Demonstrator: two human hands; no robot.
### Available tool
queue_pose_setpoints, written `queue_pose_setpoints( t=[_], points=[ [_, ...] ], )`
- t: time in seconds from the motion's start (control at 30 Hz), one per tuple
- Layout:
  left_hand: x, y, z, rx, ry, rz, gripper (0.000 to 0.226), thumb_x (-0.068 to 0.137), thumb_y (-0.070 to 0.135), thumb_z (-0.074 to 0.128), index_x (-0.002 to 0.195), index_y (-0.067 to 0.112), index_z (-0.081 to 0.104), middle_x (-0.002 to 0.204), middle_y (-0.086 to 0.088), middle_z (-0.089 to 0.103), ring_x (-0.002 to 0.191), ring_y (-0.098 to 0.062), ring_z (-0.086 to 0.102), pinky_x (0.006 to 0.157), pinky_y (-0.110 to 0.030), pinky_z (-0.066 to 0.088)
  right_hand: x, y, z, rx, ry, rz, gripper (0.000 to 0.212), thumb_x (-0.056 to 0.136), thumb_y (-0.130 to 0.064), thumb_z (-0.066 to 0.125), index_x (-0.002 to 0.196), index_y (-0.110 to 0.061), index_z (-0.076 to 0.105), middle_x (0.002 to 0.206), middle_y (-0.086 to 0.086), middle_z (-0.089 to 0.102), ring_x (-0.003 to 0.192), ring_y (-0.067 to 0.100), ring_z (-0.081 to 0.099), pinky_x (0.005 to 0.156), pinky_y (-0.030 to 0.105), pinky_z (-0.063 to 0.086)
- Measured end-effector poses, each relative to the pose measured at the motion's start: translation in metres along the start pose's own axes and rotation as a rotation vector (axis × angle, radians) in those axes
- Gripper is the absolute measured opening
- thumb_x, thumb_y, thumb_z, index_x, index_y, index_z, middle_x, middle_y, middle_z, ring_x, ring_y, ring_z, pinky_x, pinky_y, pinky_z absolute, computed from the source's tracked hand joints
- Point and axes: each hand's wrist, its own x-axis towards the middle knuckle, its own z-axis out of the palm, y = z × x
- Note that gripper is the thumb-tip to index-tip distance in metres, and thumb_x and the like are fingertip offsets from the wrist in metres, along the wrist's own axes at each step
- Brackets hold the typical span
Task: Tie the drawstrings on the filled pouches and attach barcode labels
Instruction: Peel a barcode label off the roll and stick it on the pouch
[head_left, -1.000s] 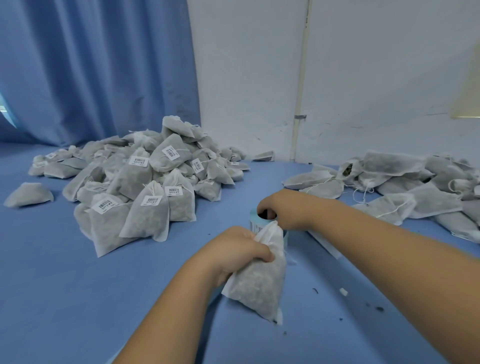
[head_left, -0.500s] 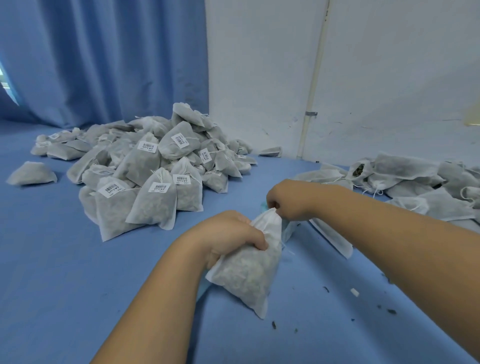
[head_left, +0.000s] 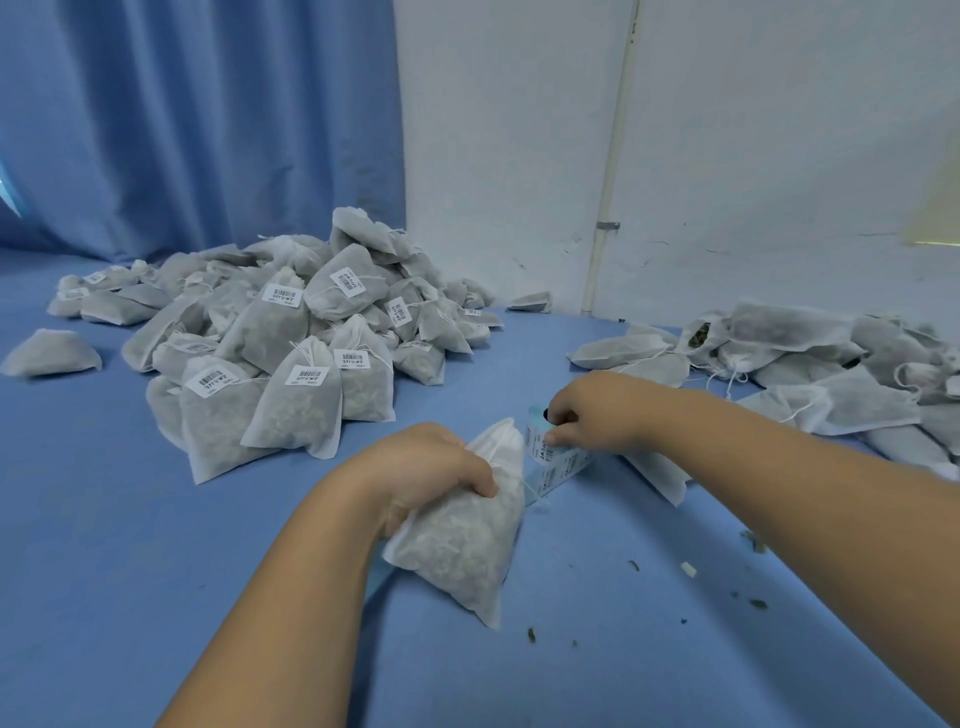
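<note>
The left hand (head_left: 431, 475) curls its fingers round the gathered neck of the pouch (head_left: 462, 551); the filled body sags below the fist onto the blue table (head_left: 130, 571). Just beside the pouch's top, the right hand (head_left: 597, 415) pinches the label roll (head_left: 537, 439) between thumb and fingertips

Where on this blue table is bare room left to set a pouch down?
The widest bare table lies near left, between the labelled pile and the left hand gripping the pouch. A second gap runs between that pile and the unlabelled pile, back toward the wall. Crowded: both piles, and around the label roll the right hand pinches.
</note>
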Motion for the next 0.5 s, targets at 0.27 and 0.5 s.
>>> queue_pose_setpoints(
  t=[0.27,0.5],
  points=[
    [0.000,-0.002,-0.004,-0.093,0.003,-0.024,0.009,0.080,0.003,0.068,0.078,0.004,0.060,0.075,-0.016,0.066,0.064,-0.029,0.065,0.064,-0.033,0.054,-0.031,-0.005,0.019,0.276,0.459,-0.015,0.017,0.093,-0.026,0.053,0.101,-0.021,0.068,0.102,-0.007,0.058,0.091,0.006,0.054,0.086,0.033,0.046],
    [-0.003,0.000,0.004,0.009,0.045,-0.007,0.018,0.068,0.013,0.075,0.061,0.013,0.059,0.068,-0.011,0.065,0.064,-0.027,0.062,0.068,-0.035,0.048,-0.057,-0.024,0.067,0.427,0.477,-0.066,0.033,0.093,-0.011,0.049,0.122,-0.024,0.060,0.122,-0.008,0.056,0.107,0.012,0.053,0.086,0.022,0.039]
  ],
)
